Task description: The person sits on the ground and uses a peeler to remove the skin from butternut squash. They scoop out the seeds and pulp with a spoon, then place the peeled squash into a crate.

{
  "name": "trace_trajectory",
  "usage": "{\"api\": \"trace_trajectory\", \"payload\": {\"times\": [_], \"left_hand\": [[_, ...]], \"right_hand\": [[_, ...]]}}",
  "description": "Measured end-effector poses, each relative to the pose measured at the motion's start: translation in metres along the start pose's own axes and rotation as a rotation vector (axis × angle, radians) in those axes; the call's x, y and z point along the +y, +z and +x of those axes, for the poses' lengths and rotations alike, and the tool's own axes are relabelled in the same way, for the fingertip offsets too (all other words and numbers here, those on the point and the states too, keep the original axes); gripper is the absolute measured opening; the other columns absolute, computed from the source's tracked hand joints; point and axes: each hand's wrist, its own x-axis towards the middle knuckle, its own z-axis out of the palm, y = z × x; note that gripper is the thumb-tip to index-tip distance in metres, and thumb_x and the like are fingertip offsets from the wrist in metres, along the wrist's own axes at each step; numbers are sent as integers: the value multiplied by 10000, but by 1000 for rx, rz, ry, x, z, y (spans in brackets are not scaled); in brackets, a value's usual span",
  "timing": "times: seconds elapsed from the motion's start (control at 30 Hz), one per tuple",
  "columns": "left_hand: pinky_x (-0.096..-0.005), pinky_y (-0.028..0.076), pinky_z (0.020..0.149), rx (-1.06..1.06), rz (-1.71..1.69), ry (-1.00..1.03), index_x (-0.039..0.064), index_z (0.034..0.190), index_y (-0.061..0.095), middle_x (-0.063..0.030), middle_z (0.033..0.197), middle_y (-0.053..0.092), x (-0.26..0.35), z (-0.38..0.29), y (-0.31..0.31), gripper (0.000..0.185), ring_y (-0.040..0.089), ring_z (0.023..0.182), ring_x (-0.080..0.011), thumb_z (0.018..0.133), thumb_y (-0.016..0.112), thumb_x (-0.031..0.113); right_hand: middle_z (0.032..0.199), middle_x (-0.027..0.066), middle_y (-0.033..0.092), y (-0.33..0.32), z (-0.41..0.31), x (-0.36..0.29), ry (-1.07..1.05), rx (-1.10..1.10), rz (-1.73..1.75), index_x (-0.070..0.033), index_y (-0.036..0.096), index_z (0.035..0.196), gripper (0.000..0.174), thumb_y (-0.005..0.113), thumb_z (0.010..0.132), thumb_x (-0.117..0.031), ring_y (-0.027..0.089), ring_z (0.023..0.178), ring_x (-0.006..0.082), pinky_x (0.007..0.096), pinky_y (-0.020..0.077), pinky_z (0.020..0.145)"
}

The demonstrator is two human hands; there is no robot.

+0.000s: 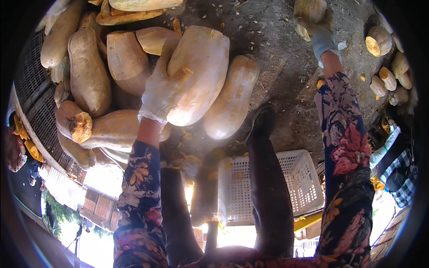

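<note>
My left hand (160, 88), in a pale, soiled glove, grips the side of a large tan squash (204, 63) whose top end is cut flat. Its thumb lies across the squash's surface and the fingers reach up along the edge. A longer whole squash (234, 97) lies just right of it on the dirty floor. Far forward at the upper right, my right hand (321, 31), in a light grey glove, holds a squash piece (308, 11) by its side. The frame's top edge cuts off part of that piece.
Several squashes (88, 72) are heaped at the left against dark plastic crates (32, 73). A white perforated basket (234, 191) stands by my legs. Cut squash pieces (378, 41) lie at the far right, near a person's plaid garment (402, 181). Seeds litter the concrete floor (285, 73).
</note>
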Motion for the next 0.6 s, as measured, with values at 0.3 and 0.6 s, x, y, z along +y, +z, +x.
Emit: {"api": "trace_trajectory", "payload": {"times": [0.3, 0.6], "left_hand": [[-404, 485, 1034, 74, -133, 125, 63, 1436, 535, -221, 1333, 643, -1, -7, -2, 778, 611, 1229, -392, 803, 802, 427], [-451, 379, 1183, 86, -312, 221, 20, 1577, 332, -273, 1567, 391, 35, -134, -2, 1052, 425, 1433, -425, 754, 884, 374]], "right_hand": [[1532, 171, 475, -11, -116, -54, 686, -176, 1299, -84, 395, 1529, 775, 809, 899, -263, 494, 1392, 371, 600, 456, 1141], [1599, 157, 392, -21, -319, -199, 676, -656, 761, -45, 243, 1612, 1013, 851, 843, -303, 417, 1450, 305, 459, 356, 1219]]}}
